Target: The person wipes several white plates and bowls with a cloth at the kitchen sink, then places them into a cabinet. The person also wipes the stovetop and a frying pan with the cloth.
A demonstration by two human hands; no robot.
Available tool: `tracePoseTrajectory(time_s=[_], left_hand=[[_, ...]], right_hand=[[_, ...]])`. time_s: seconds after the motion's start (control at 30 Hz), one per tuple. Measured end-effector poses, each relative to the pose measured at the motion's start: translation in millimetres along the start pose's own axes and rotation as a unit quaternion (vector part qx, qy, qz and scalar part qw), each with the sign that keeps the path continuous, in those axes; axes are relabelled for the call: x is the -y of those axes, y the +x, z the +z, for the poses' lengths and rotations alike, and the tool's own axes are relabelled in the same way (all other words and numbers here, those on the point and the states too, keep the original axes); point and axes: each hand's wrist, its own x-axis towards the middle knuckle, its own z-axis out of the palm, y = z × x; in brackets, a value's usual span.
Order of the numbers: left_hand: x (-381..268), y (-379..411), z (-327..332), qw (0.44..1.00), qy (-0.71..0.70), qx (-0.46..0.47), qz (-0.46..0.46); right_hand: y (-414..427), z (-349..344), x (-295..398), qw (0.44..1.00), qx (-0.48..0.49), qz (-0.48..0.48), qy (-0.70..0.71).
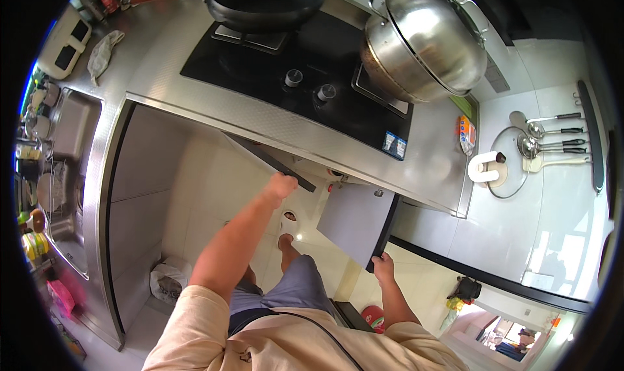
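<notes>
Below the counter, my left hand [282, 186] grips the edge of a partly open cabinet door [265, 159], which is seen almost edge-on. Lower and to the right, my right hand [383, 267] has its fingers around the dark edge of a second cabinet door [356, 215], swung wide with its grey inner face and hinges in view. The cabinet's inside is mostly hidden under the steel countertop [273, 132]. Above it lies a black glass gas hob [253, 73] with two knobs. A black wok [265, 5] stands on its left burner, a lidded steel pot [421, 44] on the right one.
At the left is a steel sink [78, 122] with a dish rack. A lined bin [170, 278] stands on the floor. Ladles and spatulas [560, 139] hang on the right wall, near a glass lid [512, 161]. An orange packet [466, 134] lies at the counter's right end.
</notes>
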Motion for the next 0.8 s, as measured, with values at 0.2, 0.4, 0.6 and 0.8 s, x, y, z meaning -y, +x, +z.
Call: tracePoseTrajectory(time_s=[0.2, 0.4, 0.6, 0.8], left_hand=[[-10.1, 20.9, 0.0, 0.998, 0.053, -0.005, 0.025], [-26.0, 45.2, 3.3, 0.966, 0.242, 0.050, 0.082], [0.4, 29.9, -11.0, 0.973, 0.197, -0.057, 0.102], [87.9, -29.1, -80.9, 0.928, 0.363, -0.077, 0.032]], right_hand=[[-14.2, 38.7, 12.2, 0.989, 0.047, -0.044, 0.137], [-16.2, 103.7, 63.6, 0.933, 0.154, 0.042, 0.323], [26.7, 184.1, 152.2, 0.854, 0.178, -0.040, 0.487], [54.4, 185.1, 198.1, 0.818, 0.195, 0.007, 0.542]])
